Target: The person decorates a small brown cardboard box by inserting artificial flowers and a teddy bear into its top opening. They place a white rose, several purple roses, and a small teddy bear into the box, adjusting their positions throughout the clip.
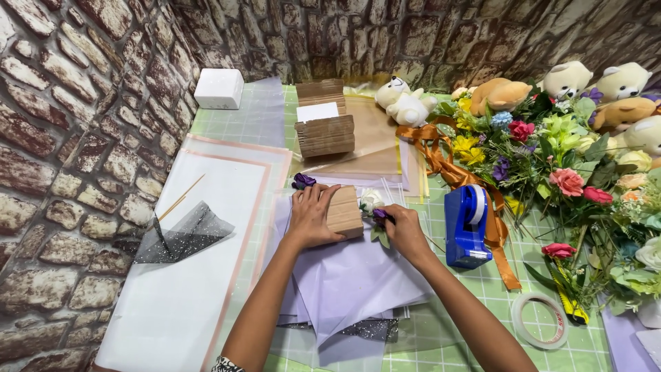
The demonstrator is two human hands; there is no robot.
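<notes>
My left hand [311, 215] presses flat, fingers spread, on the small corrugated cardboard block [344, 211] lying on lilac tissue sheets [358, 282]; my right hand [406, 233] has its grip pinching a purple artificial flower [380, 215] beside it. I'd keep the block pinned firmly.

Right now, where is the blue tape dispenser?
In the head view, the blue tape dispenser stands right of the right hand, beside the orange ribbon.
</notes>
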